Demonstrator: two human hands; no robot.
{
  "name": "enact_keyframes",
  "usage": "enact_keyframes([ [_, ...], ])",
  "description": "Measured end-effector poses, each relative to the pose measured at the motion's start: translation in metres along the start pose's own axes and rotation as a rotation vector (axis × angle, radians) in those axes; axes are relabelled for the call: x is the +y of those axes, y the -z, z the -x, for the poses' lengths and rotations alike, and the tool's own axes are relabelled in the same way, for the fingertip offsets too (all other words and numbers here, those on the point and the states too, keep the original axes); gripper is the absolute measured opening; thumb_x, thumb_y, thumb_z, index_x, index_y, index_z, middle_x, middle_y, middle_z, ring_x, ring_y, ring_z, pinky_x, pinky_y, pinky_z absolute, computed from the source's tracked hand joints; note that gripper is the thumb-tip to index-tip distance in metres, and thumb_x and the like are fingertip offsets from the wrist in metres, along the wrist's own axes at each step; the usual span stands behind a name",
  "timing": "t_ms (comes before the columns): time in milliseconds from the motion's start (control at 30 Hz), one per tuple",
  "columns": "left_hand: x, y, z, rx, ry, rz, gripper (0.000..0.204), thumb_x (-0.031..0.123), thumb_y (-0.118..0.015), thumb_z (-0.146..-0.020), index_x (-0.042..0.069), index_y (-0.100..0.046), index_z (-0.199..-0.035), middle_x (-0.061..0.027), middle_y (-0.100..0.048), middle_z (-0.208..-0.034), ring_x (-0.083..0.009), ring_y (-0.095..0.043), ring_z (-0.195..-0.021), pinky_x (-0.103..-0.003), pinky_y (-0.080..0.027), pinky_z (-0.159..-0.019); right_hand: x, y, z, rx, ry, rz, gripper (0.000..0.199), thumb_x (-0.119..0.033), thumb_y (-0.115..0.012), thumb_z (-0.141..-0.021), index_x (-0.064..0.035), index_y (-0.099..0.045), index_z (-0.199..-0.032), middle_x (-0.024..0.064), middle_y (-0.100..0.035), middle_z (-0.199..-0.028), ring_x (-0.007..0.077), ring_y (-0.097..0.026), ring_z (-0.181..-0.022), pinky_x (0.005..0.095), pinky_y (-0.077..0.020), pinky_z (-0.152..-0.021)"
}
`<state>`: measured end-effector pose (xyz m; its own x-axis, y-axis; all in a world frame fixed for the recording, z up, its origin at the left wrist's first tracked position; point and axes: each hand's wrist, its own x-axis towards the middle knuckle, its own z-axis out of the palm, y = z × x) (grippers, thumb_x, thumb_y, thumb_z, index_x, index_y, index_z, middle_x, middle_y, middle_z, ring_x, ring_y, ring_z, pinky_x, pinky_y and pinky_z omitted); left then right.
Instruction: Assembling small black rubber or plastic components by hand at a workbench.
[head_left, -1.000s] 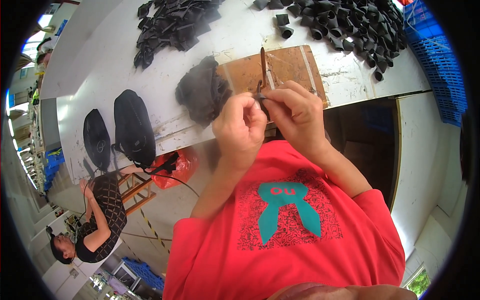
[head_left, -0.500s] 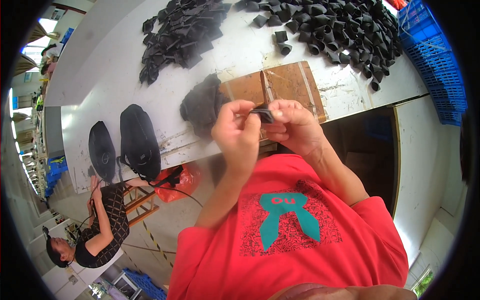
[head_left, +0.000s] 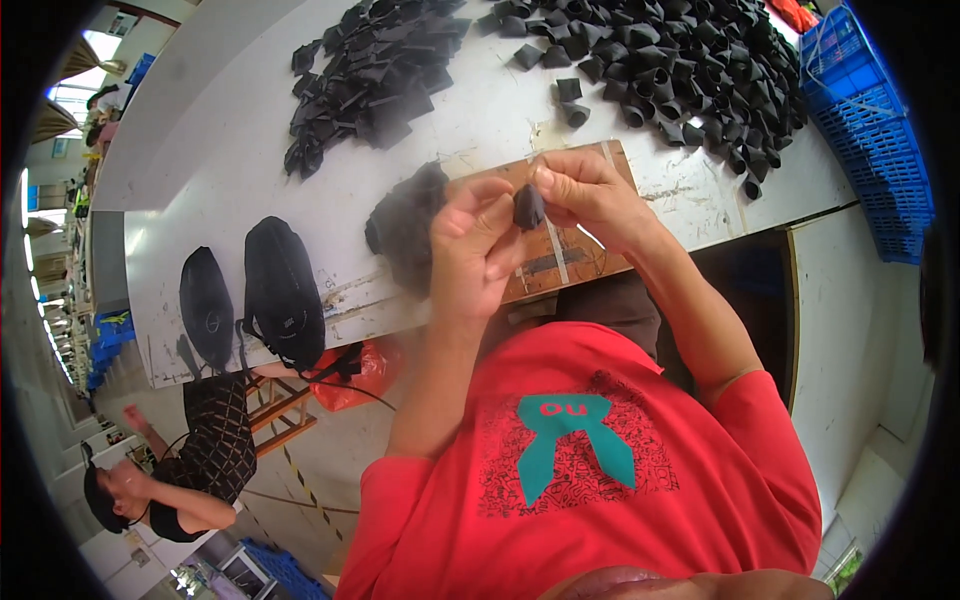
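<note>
both hands raised over near edge of white tabletop (head_left: 200,160). left hand (head_left: 478,250) and right hand (head_left: 590,195) close together, fingertips pinched on small black piece (head_left: 528,207) between them. brown board (head_left: 570,255) below hands, dark heap (head_left: 405,225) just beside it. loose black pieces (head_left: 690,60) at far edge, second pile (head_left: 365,75) well apart. two black bags (head_left: 280,290) near left corner. blue crate (head_left: 880,130) at right edge.

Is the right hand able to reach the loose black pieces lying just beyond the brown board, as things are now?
Probably yes. The loose black pieces lie on the white table just past the brown board, with nothing between. But the right hand and left hand both pinch a small black piece.
</note>
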<state>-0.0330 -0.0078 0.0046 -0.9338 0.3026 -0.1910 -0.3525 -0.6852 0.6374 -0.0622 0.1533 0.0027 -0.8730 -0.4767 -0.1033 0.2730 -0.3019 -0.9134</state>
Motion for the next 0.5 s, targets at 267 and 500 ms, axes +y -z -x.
enact_keyframes([
  [267, 0.013, -0.025, -0.005, -0.077, -0.579, -0.822, 0.027, 0.002, -0.056, -0.082, -0.001, -0.054, -0.108, -0.0060, -0.059, -0.088, -0.0118, -0.052, -0.088, -0.023, -0.041, -0.080, -0.017, -0.025, 0.023, 0.447, 0.581, 0.724, 0.027, -0.023, -0.063, -0.078, -0.0017, -0.055, -0.092, 0.0082, -0.052, -0.071, 0.0179, -0.053, -0.065, 0.0280, -0.0429, -0.055],
  [500, 0.008, -0.033, 0.000, 0.072, -0.539, -0.118, 0.010, 0.008, -0.052, -0.085, 0.001, -0.055, -0.092, -0.0090, -0.059, -0.087, -0.0152, -0.054, -0.078, -0.029, -0.041, -0.075, -0.020, -0.040, 0.020, 0.521, 0.812, 1.050, 0.024, -0.011, -0.069, -0.063, -0.0057, -0.057, -0.084, 0.0065, -0.052, -0.073, 0.0215, -0.053, -0.064, 0.0309, -0.0444, -0.053],
])
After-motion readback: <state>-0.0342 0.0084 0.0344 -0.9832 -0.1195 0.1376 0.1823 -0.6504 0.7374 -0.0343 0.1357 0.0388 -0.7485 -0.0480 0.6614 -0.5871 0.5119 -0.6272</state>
